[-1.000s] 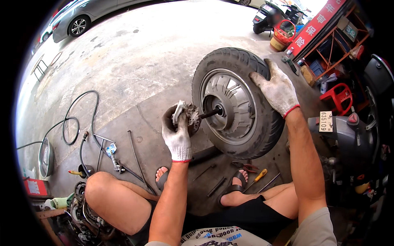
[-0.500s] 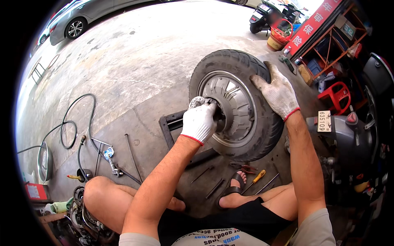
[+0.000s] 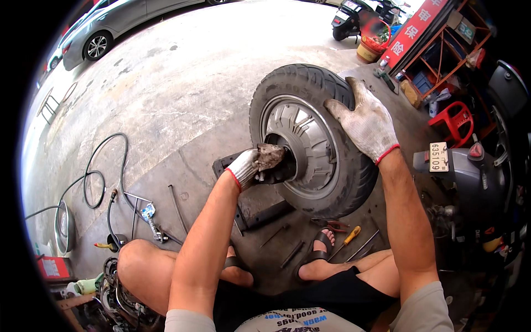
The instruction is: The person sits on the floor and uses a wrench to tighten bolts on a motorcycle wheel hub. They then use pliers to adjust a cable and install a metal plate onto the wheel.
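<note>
A scooter wheel [image 3: 345, 185] with a black tyre and a silver hub [image 3: 301, 130] stands tilted in front of me, by a dark metal frame [image 3: 265, 214] on the ground. White knitted gloves with red cuffs cover both hands. At the hub's central opening is my left hand [image 3: 255, 162], its fingers curled. A grimy grey-brown patch shows there; I cannot tell whether it is soiled glove or a rag. My right hand [image 3: 368, 123] grips the tyre's right side, thumb on the sidewall and fingers over the tread.
Near my sandalled feet lie a yellow-handled screwdriver [image 3: 352, 235], red-handled pliers [image 3: 330, 224] and several rods. Leftward are a black hose [image 3: 126, 160] and a metal basin [image 3: 65, 227]. A grey scooter [image 3: 467, 174] and red plastic stool [image 3: 458, 123] stand at right.
My left hand has turned over at the hub and shifted slightly down and left, baring more of the opening. My right hand keeps its hold on the tyre.
</note>
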`<control>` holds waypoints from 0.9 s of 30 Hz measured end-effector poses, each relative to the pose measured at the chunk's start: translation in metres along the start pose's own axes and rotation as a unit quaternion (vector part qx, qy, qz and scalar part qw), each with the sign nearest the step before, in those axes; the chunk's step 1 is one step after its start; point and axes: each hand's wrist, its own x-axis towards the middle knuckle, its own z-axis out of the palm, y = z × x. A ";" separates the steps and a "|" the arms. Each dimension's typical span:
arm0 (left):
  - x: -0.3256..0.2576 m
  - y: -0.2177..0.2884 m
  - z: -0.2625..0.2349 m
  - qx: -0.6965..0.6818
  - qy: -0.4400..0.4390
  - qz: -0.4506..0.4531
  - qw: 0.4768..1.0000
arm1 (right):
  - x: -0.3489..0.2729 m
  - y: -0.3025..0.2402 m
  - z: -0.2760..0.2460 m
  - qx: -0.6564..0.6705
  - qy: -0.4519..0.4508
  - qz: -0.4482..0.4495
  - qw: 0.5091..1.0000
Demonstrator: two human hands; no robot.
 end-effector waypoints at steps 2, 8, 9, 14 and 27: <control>0.005 -0.014 0.003 0.019 -0.011 0.110 0.994 | 0.002 0.001 0.001 -0.005 0.001 0.010 1.000; -0.023 0.015 0.011 0.004 -0.029 0.004 1.000 | 0.001 -0.002 -0.002 0.006 -0.006 0.010 1.000; -0.028 0.017 0.012 0.162 0.006 0.073 0.984 | 0.000 -0.003 -0.003 0.004 -0.010 0.013 1.000; -0.027 -0.009 -0.009 0.497 0.205 0.078 0.840 | 0.002 -0.003 -0.004 0.010 -0.023 0.036 0.999; 0.009 -0.080 0.083 -0.166 0.274 0.343 0.883 | -0.001 0.000 -0.002 0.007 -0.001 0.024 1.000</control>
